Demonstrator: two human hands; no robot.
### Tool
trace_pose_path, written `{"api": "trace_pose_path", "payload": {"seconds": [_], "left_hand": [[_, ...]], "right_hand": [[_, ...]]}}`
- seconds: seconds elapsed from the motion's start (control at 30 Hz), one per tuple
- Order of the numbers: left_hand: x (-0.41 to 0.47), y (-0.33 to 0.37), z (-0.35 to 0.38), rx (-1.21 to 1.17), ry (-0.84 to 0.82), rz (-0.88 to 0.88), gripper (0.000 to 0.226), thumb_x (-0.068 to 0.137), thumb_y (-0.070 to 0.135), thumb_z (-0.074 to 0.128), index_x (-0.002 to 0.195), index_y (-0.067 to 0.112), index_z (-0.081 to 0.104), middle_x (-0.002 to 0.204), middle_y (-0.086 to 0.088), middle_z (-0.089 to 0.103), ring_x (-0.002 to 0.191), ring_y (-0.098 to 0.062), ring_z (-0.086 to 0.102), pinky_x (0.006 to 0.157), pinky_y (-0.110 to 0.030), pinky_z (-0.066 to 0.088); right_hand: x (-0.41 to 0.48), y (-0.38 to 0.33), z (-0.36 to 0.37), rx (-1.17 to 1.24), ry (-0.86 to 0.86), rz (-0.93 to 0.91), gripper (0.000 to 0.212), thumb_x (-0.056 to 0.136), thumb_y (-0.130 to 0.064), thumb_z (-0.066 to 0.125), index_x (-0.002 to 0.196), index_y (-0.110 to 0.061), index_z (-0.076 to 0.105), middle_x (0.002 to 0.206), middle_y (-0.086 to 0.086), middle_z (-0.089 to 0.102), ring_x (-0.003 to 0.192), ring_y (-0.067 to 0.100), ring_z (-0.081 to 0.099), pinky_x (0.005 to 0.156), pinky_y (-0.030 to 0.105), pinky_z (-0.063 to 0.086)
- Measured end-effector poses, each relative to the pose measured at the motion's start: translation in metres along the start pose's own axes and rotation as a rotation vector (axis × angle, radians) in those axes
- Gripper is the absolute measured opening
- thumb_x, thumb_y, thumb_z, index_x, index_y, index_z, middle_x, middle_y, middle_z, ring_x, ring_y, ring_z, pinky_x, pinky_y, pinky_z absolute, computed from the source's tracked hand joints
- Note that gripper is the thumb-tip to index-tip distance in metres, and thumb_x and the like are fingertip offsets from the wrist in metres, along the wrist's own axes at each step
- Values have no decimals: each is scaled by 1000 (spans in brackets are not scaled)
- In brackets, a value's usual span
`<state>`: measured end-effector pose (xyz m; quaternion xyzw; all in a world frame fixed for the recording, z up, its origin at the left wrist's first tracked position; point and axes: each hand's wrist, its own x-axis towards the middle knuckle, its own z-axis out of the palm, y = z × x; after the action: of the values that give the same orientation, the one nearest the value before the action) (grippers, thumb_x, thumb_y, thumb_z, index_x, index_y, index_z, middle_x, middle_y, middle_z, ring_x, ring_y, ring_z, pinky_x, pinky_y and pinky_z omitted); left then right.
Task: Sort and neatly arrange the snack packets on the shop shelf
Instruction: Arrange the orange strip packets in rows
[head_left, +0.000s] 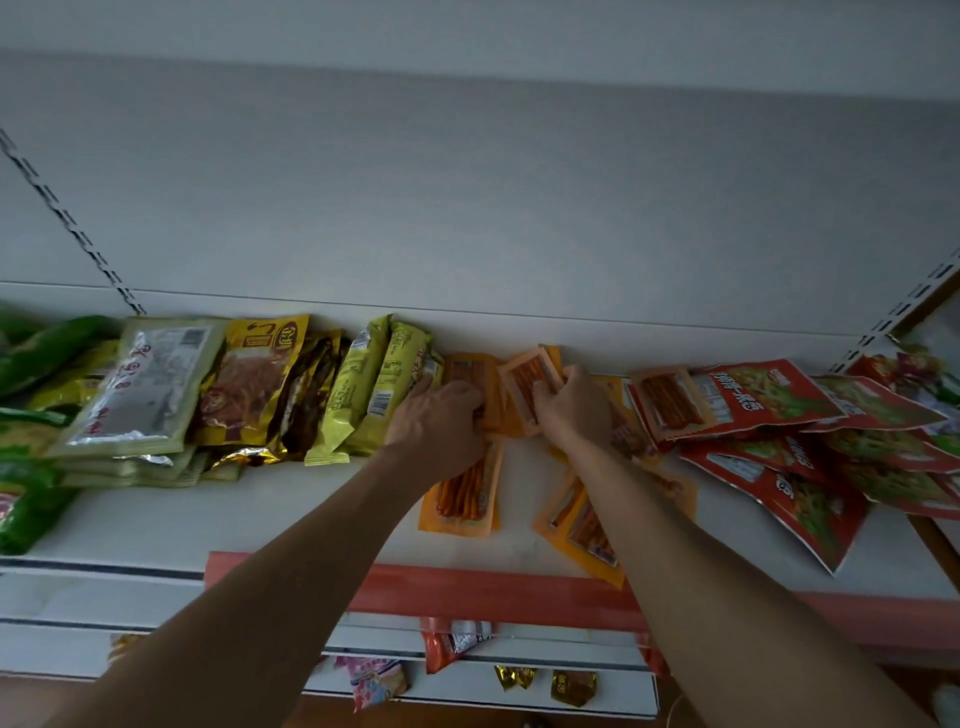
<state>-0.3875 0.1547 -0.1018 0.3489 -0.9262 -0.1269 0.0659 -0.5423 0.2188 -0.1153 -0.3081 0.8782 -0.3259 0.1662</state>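
Note:
Several orange snack packets lie in the middle of the white shelf (270, 514). My left hand (441, 421) grips an orange packet (467, 371) standing against the back wall. My right hand (574, 410) pinches another orange packet (527, 382) beside it, tilted up. More orange packets lie flat nearer the front, one (465, 499) under my left wrist and others (587, 530) under my right forearm. Yellow-green packets (374, 387) stand just left of my left hand.
Gold and pale green packets (156, 384) are stacked at the left, green bags (31, 415) beyond them. Red packets (779, 426) lie heaped at the right. A red price strip (467, 587) runs along the shelf front. Lower shelves hold more packets (457, 644).

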Motion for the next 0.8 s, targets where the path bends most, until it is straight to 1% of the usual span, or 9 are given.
{"api": "trace_pose_path", "payload": {"seconds": [0.07, 0.17, 0.27, 0.33, 0.4, 0.57, 0.67, 0.73, 0.8], "left_hand": [[0, -1, 1, 1, -3, -5, 36, 91, 29, 49, 126, 26, 58, 134, 5, 56, 128, -18, 49, 119, -35, 11], [0, 0, 1, 7, -18, -10, 36, 90, 31, 49, 125, 26, 57, 132, 5, 56, 126, -19, 50, 119, -34, 13], [0, -1, 1, 18, -27, -8, 39, 90, 30, 50, 128, 26, 56, 133, 5, 55, 127, -20, 50, 119, -35, 14], [0, -1, 2, 31, -25, -4, 39, 90, 29, 50, 128, 25, 55, 132, 4, 55, 126, -20, 50, 119, -35, 15], [0, -2, 3, 35, -18, 1, 37, 90, 30, 50, 126, 25, 56, 129, 4, 56, 123, -21, 52, 118, -35, 17], [-1, 0, 8, 53, 20, 16, 33, 92, 34, 46, 121, 22, 56, 121, 1, 57, 116, -23, 53, 111, -35, 28], [-3, 1, 8, 38, 25, 20, 34, 94, 34, 44, 123, 20, 55, 123, -1, 57, 116, -24, 51, 108, -34, 30], [-5, 1, 6, 11, 65, 33, 33, 96, 32, 43, 123, 18, 56, 125, -1, 57, 116, -23, 51, 106, -33, 32], [-9, 2, 1, -40, 123, 68, 35, 96, 30, 46, 126, 16, 57, 128, -1, 57, 119, -23, 51, 103, -33, 37]], "right_hand": [[0, 0, 2, -58, 13, -42, 33, 95, -39, 54, 112, -10, 55, 108, 10, 65, 102, 32, 62, 67, 29, 36], [1, -3, 2, -157, -15, -90, 42, 94, -43, 56, 118, -8, 52, 112, 12, 64, 102, 32, 62, 66, 29, 38], [-4, -3, -3, -251, 42, -194, 50, 91, -39, 62, 125, -5, 47, 122, 14, 54, 111, 33, 54, 76, 32, 39], [-8, -2, -5, -347, 121, -322, 44, 90, -36, 64, 121, -8, 51, 120, 14, 52, 111, 34, 50, 84, 37, 42], [-11, 0, -2, -423, 133, -419, 36, 91, -35, 63, 120, -13, 56, 118, 11, 53, 111, 32, 49, 87, 38, 44], [-8, -3, 4, -342, 58, -386, 27, 93, -33, 61, 113, -15, 61, 117, 8, 56, 111, 30, 51, 88, 37, 44], [-10, -5, -5, -281, 20, -348, 26, 91, -33, 63, 110, -15, 63, 116, 8, 56, 110, 28, 52, 86, 33, 43], [-20, -2, -17, -210, 62, -330, 24, 91, -32, 63, 108, -16, 66, 114, 6, 59, 109, 26, 54, 86, 32, 44], [-38, 8, -31, -153, 150, -317, 23, 90, -32, 65, 108, -18, 67, 111, 3, 62, 108, 22, 56, 88, 32, 45]]}}
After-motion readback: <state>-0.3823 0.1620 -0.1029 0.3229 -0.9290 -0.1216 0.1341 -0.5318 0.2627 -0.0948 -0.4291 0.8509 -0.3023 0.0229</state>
